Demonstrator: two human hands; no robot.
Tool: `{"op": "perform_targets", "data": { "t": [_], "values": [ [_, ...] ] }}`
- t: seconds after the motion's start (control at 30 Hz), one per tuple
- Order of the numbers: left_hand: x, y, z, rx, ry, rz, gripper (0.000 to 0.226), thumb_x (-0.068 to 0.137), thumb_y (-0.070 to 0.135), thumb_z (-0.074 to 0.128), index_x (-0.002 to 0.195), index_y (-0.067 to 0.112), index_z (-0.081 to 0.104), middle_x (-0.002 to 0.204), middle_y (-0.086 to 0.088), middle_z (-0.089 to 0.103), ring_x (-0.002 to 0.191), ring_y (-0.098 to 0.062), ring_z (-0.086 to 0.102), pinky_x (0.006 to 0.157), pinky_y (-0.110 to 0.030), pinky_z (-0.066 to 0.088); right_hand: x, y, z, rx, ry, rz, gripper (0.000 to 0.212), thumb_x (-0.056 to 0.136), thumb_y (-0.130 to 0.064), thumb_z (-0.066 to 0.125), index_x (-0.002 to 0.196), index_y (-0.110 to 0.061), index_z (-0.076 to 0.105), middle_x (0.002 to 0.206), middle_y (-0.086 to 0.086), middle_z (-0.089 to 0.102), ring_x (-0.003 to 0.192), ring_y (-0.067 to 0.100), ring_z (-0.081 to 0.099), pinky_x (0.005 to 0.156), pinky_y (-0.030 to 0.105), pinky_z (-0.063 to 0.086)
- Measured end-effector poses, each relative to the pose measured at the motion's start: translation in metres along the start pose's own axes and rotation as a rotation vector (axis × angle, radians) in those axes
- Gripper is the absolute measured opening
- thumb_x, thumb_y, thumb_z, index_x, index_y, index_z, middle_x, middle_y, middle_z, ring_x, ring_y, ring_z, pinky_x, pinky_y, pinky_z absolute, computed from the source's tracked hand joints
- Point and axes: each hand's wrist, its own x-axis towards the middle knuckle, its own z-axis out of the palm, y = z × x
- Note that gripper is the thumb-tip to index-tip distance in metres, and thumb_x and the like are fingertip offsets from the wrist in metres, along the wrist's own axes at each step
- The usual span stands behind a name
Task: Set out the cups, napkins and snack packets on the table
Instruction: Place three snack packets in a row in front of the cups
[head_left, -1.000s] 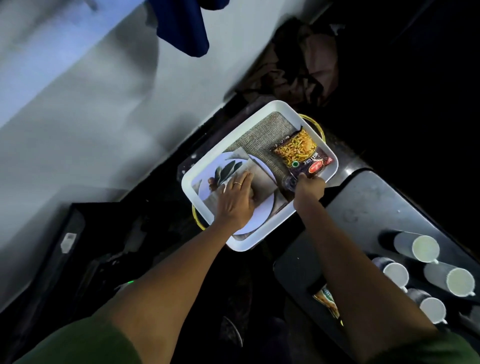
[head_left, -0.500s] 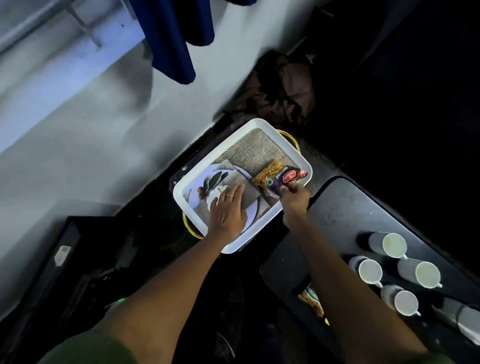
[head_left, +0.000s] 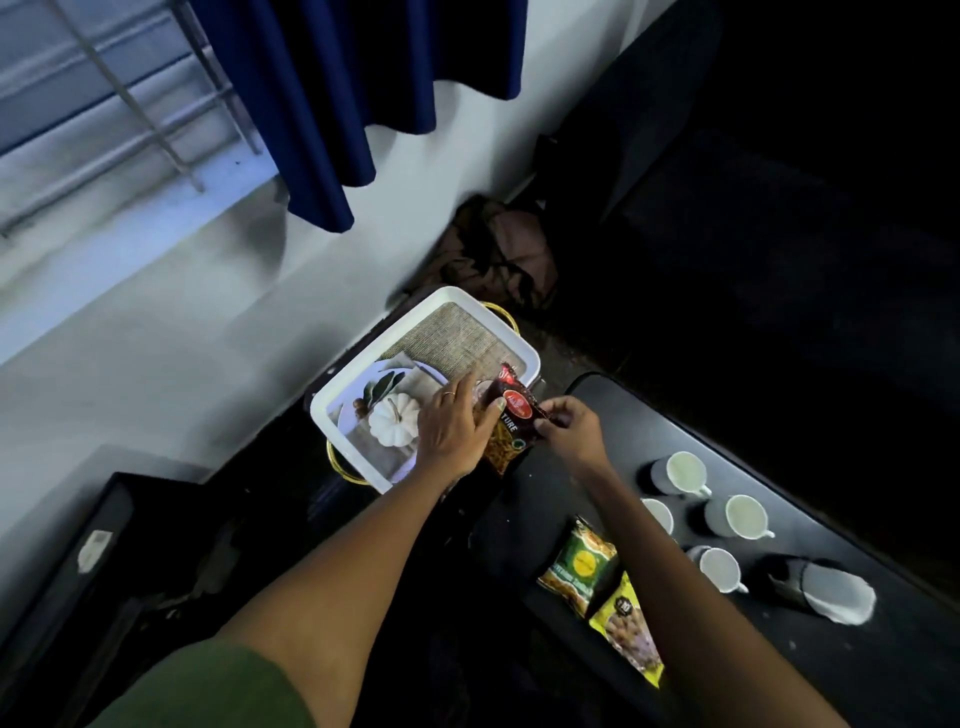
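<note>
A dark red snack packet (head_left: 515, 418) is held upright over the near right corner of the white tray (head_left: 358, 387). My right hand (head_left: 574, 434) pinches its right edge. My left hand (head_left: 451, 432) grips its left edge, the thumb lying across the front. In the tray lie napkins (head_left: 390, 422) printed with a white pumpkin and leaves, on a woven mat. On the dark table (head_left: 561, 499) stand several white cups (head_left: 681, 470), and two more snack packets, green (head_left: 579, 564) and yellow (head_left: 631, 629), lie partly behind my right forearm.
A dark holder with white paper at its mouth (head_left: 831, 595) lies on the table's right end. A brown bag (head_left: 498, 254) sits on the floor behind the tray. A blue curtain (head_left: 353, 93) hangs over the white wall.
The packet has been lifted from flat in the tray to upright at the tray's corner. My left hand left the napkins and moved right onto the packet. The view tilted up.
</note>
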Motion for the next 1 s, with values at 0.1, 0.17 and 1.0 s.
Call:
{"op": "perform_targets", "data": {
  "t": [0.1,0.17,1.0],
  "values": [
    [-0.01,0.016,0.004,-0.079,-0.006,-0.024,0.058,0.093,0.057,0.036,0.141,0.025,0.035,0.138,-0.008,0.051,0.125,-0.028,0.048,0.106,-0.045,0.034,-0.015,-0.008,-0.02,0.055,-0.031,-0.02,0.033,0.082,0.015,0.057,0.075,-0.017,0.054,0.073,0.001,0.062,0.056,-0.002,0.061,0.055,0.013,0.051],
    [-0.016,0.023,0.007,-0.144,-0.007,-0.051,0.061,0.088,0.067,0.033,0.134,0.028,0.041,0.125,-0.008,0.06,0.112,-0.027,0.058,0.098,-0.041,0.043,-0.021,-0.013,-0.032,0.084,-0.051,-0.027,0.032,0.082,0.017,0.055,0.076,-0.014,0.054,0.074,0.004,0.062,0.054,-0.002,0.062,0.056,0.015,0.053],
    [-0.069,0.115,0.051,-0.324,0.289,-0.194,0.045,0.084,0.068,0.044,0.076,0.027,0.058,0.07,0.01,0.054,0.072,-0.016,0.051,0.059,-0.027,0.032,-0.088,0.022,-0.119,0.429,-0.407,0.186,0.061,0.061,-0.029,0.084,0.113,-0.011,0.057,0.096,0.003,0.07,0.08,0.018,0.067,0.062,0.031,0.054]
  ]
}}
